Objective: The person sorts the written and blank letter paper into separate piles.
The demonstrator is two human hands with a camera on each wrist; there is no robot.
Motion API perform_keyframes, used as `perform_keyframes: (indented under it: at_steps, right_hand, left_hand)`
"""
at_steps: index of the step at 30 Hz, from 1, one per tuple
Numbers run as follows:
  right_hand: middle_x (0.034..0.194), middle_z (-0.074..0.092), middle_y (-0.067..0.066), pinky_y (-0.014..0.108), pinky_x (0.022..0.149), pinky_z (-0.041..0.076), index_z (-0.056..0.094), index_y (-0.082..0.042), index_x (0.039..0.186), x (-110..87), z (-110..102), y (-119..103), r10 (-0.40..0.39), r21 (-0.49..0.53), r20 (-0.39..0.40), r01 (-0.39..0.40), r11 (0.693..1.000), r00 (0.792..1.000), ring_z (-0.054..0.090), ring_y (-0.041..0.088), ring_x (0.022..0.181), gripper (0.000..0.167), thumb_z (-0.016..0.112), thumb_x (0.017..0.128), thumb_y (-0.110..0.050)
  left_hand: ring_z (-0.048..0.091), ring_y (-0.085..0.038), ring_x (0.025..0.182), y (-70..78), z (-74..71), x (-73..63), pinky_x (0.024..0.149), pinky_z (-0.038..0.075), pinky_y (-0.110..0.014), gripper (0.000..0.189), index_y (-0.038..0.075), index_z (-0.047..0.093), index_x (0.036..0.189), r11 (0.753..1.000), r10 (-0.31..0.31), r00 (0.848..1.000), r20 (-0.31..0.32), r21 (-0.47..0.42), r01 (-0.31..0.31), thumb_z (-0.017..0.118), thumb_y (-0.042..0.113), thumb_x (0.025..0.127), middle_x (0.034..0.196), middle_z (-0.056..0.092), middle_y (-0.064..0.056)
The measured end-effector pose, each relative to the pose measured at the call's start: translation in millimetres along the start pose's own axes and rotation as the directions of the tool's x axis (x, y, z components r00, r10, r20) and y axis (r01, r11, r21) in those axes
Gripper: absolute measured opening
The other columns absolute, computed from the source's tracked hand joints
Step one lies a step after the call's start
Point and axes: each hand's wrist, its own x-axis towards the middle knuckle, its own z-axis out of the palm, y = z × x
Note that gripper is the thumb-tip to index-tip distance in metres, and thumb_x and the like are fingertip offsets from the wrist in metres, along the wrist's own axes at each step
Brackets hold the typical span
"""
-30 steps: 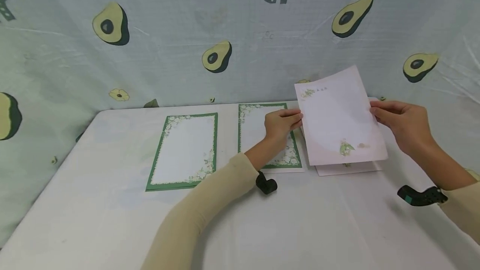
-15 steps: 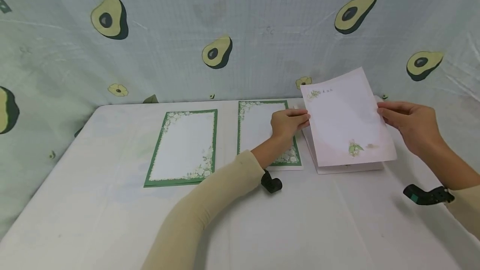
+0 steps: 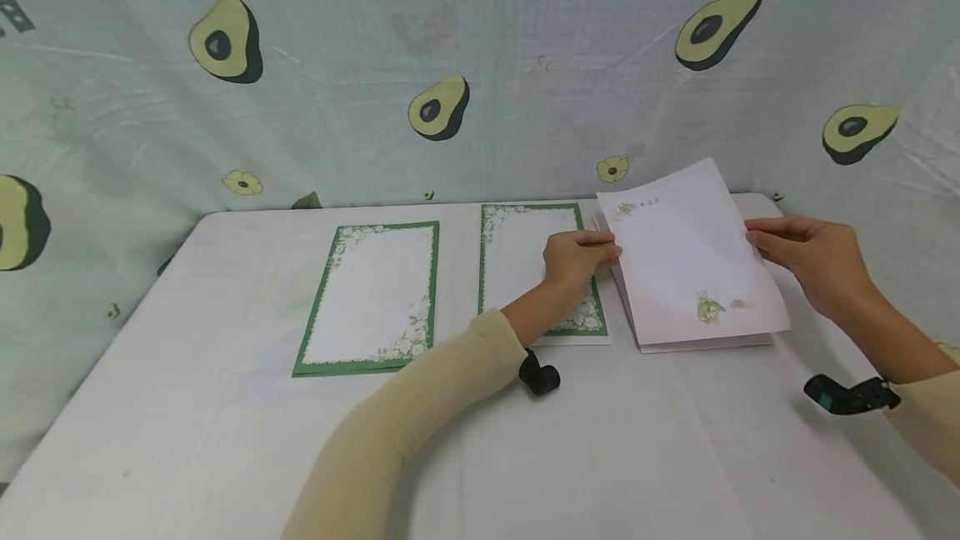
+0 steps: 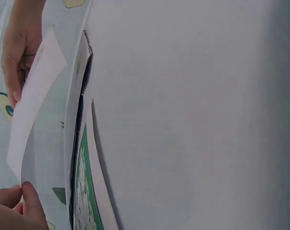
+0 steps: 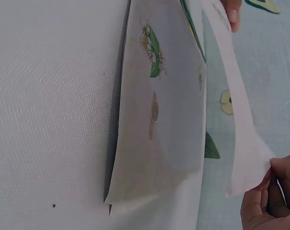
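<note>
A pale pink sheet of paper (image 3: 686,257) with small green floral prints is held up by both hands, tilted over a matching stack. My left hand (image 3: 576,261) pinches its left edge, and my right hand (image 3: 813,252) pinches the right edge. From the right wrist, the pink stack (image 5: 154,120) lies on the table below, apart from the raised sheet (image 5: 238,96). In the left wrist view, the sheet (image 4: 35,96) bends between the left hand's fingers (image 4: 32,201) and the far right hand (image 4: 20,52).
Green-bordered sheets (image 3: 371,298) lie on the left of the white table (image 3: 225,440). Another green-bordered pile (image 3: 517,248) is at the middle, partly behind the left hand. A pale curtain (image 3: 337,40) printed with avocados hangs behind the table's far edge.
The pink sheet first shifted slightly right in view, then came lower toward the stack, with both hands still pinching its edges. The green-bordered sheets have stayed in place.
</note>
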Motion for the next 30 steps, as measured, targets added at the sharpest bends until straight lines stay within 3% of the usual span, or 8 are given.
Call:
perform_keyframes:
  at_steps: [10, 18, 23, 27, 30]
  right_hand:
    - [0.098, 0.061, -0.031, 0.006, 0.080, 0.054, 0.059, 0.007, 0.135, 4.8, 6, 5, -0.025, -0.057, 0.022, 0.027, 0.998, 0.999, 0.060, -0.015, 0.090, 0.050, 0.065, 0.102, -0.031]
    - [0.100, 0.055, -0.029, 0.008, 0.081, 0.054, 0.058, 0.006, 0.136, 7.0, 10, 16, -0.013, -0.142, 0.069, 0.022, 0.990, 0.998, 0.056, -0.018, 0.088, 0.053, 0.060, 0.104, -0.035]
    - [0.102, 0.056, -0.025, 0.008, 0.080, 0.055, 0.057, 0.006, 0.137, 10.4, 9, 22, 0.007, -0.156, 0.088, 0.007, 0.988, 0.996, 0.056, -0.019, 0.087, 0.052, 0.059, 0.104, -0.035]
    - [0.103, 0.058, -0.021, 0.008, 0.078, 0.055, 0.057, 0.007, 0.136, 12.2, 10, 25, 0.026, -0.155, 0.100, -0.010, 0.988, 0.995, 0.058, -0.018, 0.085, 0.051, 0.060, 0.104, -0.033]
    - [0.111, 0.063, -0.010, 0.008, 0.076, 0.056, 0.057, 0.008, 0.136, 13.0, 10, 27, 0.031, -0.157, 0.104, -0.015, 0.988, 0.994, 0.058, -0.017, 0.084, 0.050, 0.060, 0.105, -0.031]
  left_hand:
    - [0.075, -0.028, 0.092, 5.2, -2.8, 0.6, 0.083, 0.063, -0.033, 0.021, -0.008, 0.074, 0.107, 0.990, -0.126, 0.990, 0.064, 0.078, 0.121, 0.074, -0.012, 0.086, 0.090, 0.070, -0.009]
    - [0.073, -0.032, 0.097, 5.3, -3.8, 1.9, 0.090, 0.062, -0.041, 0.031, -0.012, 0.063, 0.116, 0.958, -0.288, 0.946, 0.153, 0.055, 0.282, 0.073, -0.013, 0.087, 0.089, 0.067, -0.012]
    - [0.073, -0.033, 0.099, 7.0, -3.0, 2.3, 0.088, 0.062, -0.040, 0.030, -0.013, 0.064, 0.116, 0.954, -0.299, 0.940, 0.163, 0.058, 0.293, 0.071, -0.014, 0.087, 0.091, 0.067, -0.015]
    - [0.071, -0.028, 0.082, 7.5, -2.3, 3.9, 0.087, 0.062, -0.040, 0.028, -0.015, 0.065, 0.115, 0.955, -0.296, 0.941, 0.166, 0.079, 0.286, 0.066, -0.020, 0.087, 0.086, 0.066, -0.016]
    - [0.066, -0.022, 0.073, 8.0, -1.8, 6.0, 0.087, 0.063, -0.040, 0.027, -0.015, 0.066, 0.114, 0.951, -0.302, 0.938, 0.170, 0.116, 0.285, 0.065, -0.022, 0.087, 0.082, 0.065, -0.014]
